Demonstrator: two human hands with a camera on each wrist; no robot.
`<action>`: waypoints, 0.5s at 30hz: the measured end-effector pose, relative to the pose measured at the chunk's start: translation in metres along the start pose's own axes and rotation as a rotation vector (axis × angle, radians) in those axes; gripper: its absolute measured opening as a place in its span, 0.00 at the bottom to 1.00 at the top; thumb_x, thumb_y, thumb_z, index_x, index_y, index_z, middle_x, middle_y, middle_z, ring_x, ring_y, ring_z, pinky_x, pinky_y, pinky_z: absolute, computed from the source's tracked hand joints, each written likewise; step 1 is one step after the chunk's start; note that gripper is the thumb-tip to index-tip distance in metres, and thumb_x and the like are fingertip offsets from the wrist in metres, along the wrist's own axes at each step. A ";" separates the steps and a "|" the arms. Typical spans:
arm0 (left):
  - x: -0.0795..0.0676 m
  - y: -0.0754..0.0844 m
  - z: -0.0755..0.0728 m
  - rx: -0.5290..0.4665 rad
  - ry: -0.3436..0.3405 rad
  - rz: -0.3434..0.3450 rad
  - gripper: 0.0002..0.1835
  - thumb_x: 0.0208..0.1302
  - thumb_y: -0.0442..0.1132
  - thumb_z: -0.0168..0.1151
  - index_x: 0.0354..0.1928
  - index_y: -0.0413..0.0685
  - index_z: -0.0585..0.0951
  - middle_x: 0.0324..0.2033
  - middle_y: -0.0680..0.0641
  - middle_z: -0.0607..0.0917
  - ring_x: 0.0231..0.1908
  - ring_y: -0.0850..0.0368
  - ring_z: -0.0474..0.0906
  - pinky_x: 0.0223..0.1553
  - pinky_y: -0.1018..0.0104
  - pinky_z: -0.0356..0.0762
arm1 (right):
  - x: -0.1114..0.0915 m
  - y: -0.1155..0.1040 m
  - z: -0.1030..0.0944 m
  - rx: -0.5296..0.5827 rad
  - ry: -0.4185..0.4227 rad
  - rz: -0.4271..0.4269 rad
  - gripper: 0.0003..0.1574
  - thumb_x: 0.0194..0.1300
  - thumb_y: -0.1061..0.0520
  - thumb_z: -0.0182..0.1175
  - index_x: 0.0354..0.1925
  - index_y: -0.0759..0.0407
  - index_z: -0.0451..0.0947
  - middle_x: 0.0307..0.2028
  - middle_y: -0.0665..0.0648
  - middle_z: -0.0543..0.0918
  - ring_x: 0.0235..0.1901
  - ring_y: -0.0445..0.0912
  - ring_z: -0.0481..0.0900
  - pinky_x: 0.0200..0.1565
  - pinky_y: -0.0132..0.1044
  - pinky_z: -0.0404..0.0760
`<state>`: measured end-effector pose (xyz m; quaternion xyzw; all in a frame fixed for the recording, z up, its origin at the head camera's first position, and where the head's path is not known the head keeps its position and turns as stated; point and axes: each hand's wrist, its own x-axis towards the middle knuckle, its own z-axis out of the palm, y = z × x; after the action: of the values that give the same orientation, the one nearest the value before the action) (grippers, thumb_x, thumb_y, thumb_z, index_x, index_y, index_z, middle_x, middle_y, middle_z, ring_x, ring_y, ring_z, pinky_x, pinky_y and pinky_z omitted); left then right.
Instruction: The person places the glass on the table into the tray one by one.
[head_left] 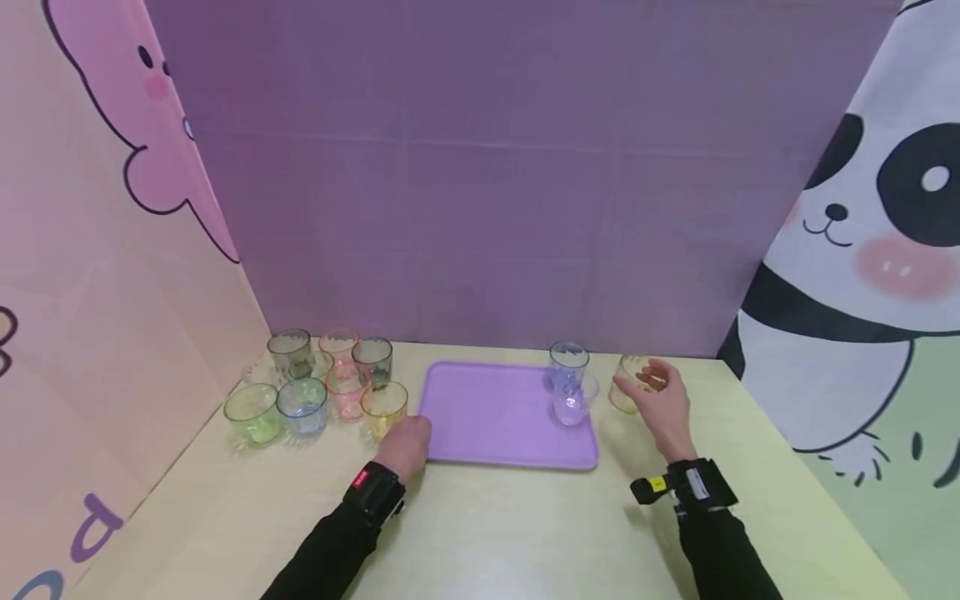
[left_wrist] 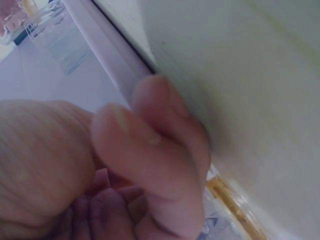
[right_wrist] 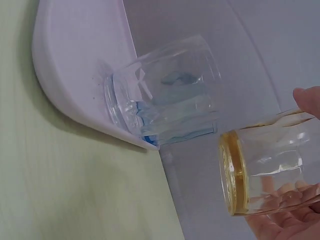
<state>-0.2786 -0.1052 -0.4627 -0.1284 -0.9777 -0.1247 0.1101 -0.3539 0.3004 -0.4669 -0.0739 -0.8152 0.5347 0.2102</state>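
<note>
My left hand (head_left: 405, 444) is at the left front corner of the purple tray (head_left: 487, 417). In the left wrist view its curled fingers (left_wrist: 172, 150) pinch the tray's rim. My right hand (head_left: 666, 410), just beyond the tray's right end, holds a clear amber glass (right_wrist: 270, 172), thumb on one side and fingers round the other. On the tray's right side stand a blue-tinted glass (head_left: 569, 357) and, nearer me, a clear purple-looking glass (head_left: 573, 405). A yellow glass (head_left: 384, 404) stands right beside my left hand.
Left of the tray several more glasses cluster on the pale table (head_left: 510, 533): a green one (head_left: 255, 417), a blue one (head_left: 303, 408), pink ones (head_left: 347, 398) and grey ones (head_left: 372, 358). A purple backdrop (head_left: 480, 183) rises behind the table, with printed panels at both sides.
</note>
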 end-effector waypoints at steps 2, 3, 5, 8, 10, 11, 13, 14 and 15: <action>0.000 0.000 0.001 -0.001 -0.002 0.001 0.07 0.47 0.23 0.56 0.19 0.39 0.76 0.20 0.42 0.80 0.21 0.47 0.77 0.21 0.57 0.75 | 0.010 0.022 0.003 -0.001 0.011 -0.019 0.55 0.41 0.32 0.67 0.63 0.47 0.58 0.55 0.55 0.69 0.52 0.48 0.69 0.46 0.41 0.76; 0.000 0.000 0.001 -0.002 -0.002 -0.001 0.07 0.47 0.23 0.55 0.19 0.39 0.76 0.20 0.42 0.80 0.21 0.47 0.77 0.20 0.57 0.74 | 0.014 0.030 0.004 0.002 0.013 -0.027 0.55 0.40 0.32 0.67 0.63 0.46 0.58 0.54 0.54 0.70 0.52 0.47 0.69 0.46 0.40 0.76; 0.000 0.000 0.001 -0.002 -0.002 -0.002 0.07 0.48 0.23 0.55 0.19 0.40 0.75 0.20 0.42 0.80 0.21 0.47 0.77 0.20 0.56 0.74 | 0.015 0.037 0.006 -0.004 0.009 -0.055 0.55 0.40 0.31 0.67 0.63 0.46 0.58 0.54 0.53 0.70 0.51 0.46 0.70 0.45 0.38 0.76; 0.001 0.000 0.002 -0.002 0.002 -0.005 0.07 0.48 0.24 0.55 0.19 0.40 0.75 0.21 0.41 0.80 0.21 0.47 0.77 0.20 0.56 0.74 | 0.005 0.024 0.006 0.015 -0.027 -0.067 0.52 0.44 0.36 0.67 0.63 0.49 0.57 0.56 0.58 0.68 0.52 0.49 0.69 0.45 0.36 0.76; 0.001 0.000 0.001 -0.001 -0.002 -0.008 0.07 0.48 0.24 0.55 0.19 0.40 0.75 0.21 0.41 0.80 0.22 0.47 0.77 0.20 0.56 0.75 | -0.008 0.006 0.004 0.048 -0.050 -0.069 0.50 0.47 0.40 0.68 0.63 0.51 0.58 0.56 0.60 0.68 0.52 0.50 0.69 0.44 0.36 0.77; 0.001 0.000 0.001 -0.001 -0.004 -0.009 0.07 0.48 0.24 0.55 0.19 0.40 0.76 0.21 0.41 0.80 0.22 0.47 0.77 0.21 0.56 0.75 | -0.015 -0.005 0.003 0.056 -0.064 -0.064 0.49 0.48 0.41 0.68 0.63 0.53 0.57 0.56 0.61 0.67 0.52 0.51 0.69 0.45 0.37 0.76; 0.001 0.000 0.001 -0.003 -0.013 -0.012 0.07 0.48 0.24 0.55 0.19 0.39 0.76 0.21 0.41 0.80 0.22 0.47 0.77 0.21 0.56 0.75 | -0.029 -0.025 0.000 0.074 -0.070 -0.045 0.48 0.48 0.43 0.68 0.62 0.54 0.58 0.56 0.62 0.67 0.53 0.53 0.68 0.46 0.39 0.76; 0.001 0.000 0.000 -0.003 -0.020 -0.014 0.07 0.49 0.24 0.55 0.19 0.39 0.76 0.21 0.41 0.80 0.22 0.47 0.77 0.21 0.56 0.75 | -0.032 -0.031 0.000 0.073 -0.072 -0.049 0.48 0.48 0.43 0.68 0.62 0.54 0.58 0.56 0.62 0.67 0.53 0.53 0.68 0.46 0.39 0.76; 0.002 0.000 0.000 -0.003 -0.025 -0.016 0.07 0.49 0.24 0.54 0.20 0.39 0.76 0.22 0.41 0.80 0.23 0.47 0.77 0.22 0.56 0.75 | -0.036 -0.038 -0.001 0.079 -0.079 -0.047 0.48 0.48 0.43 0.68 0.62 0.55 0.58 0.56 0.63 0.67 0.53 0.54 0.68 0.46 0.41 0.75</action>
<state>-0.2803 -0.1047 -0.4621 -0.1225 -0.9798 -0.1255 0.0966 -0.3165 0.2730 -0.4416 -0.0250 -0.8027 0.5637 0.1930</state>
